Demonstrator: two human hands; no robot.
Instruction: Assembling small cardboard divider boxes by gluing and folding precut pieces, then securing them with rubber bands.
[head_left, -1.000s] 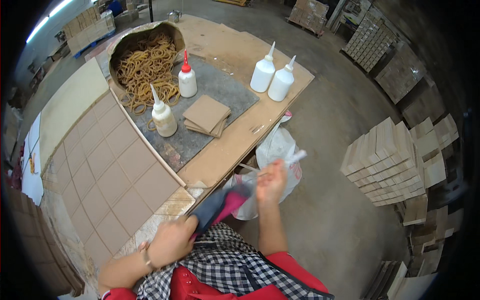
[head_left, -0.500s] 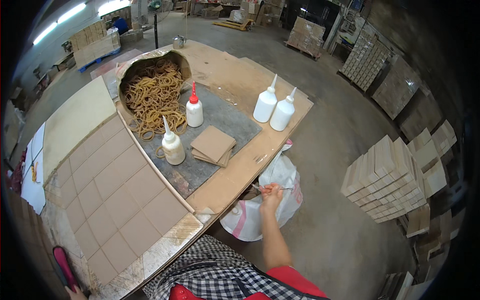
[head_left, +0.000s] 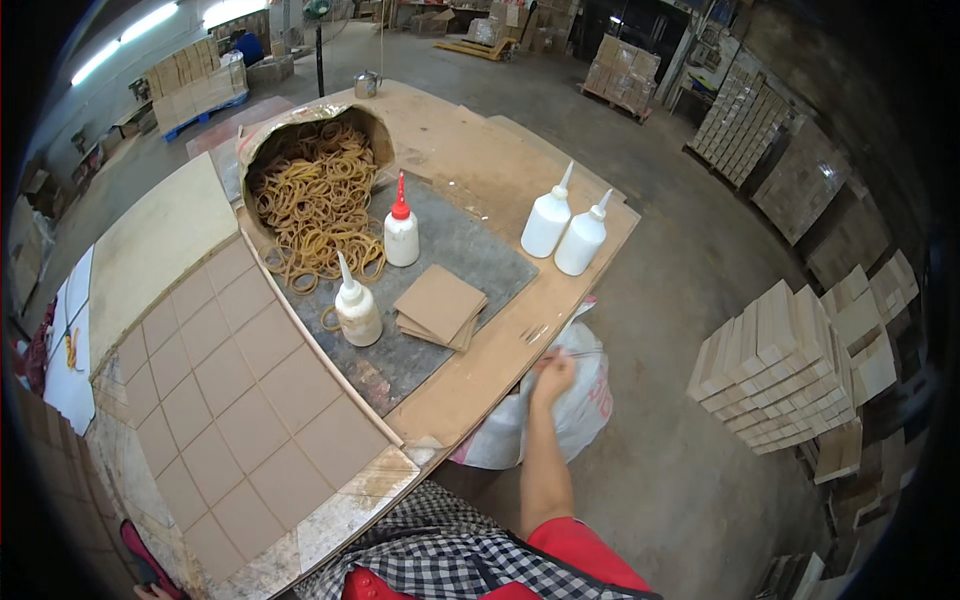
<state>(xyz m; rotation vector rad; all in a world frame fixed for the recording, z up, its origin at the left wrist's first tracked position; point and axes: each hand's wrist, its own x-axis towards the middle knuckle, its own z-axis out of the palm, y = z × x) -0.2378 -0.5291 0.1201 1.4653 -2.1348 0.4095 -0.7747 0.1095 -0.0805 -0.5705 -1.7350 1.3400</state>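
My right hand is closed around a thin metal tool, beside the table's right edge and above a white sack. The tool's exact kind is too small to tell. At the bottom left corner, part of my left hand shows, its fingers at the lower end of a long pink and black tool. Close by lie brown square tiles in a grid on a board. On a grey mat sit a small stack of brown square boards and a stained white squeeze bottle.
A red-tipped bottle stands near a sack of rubber bands spilling onto the mat. Two white squeeze bottles are at the table's right edge. Stacked wooden blocks rise from the floor at right, with wrapped pallets behind.
My right hand has moved up and slightly right with the thin tool, nearer the table edge. My left hand and the pink tool sit lower in view. The whole view has shifted slightly.
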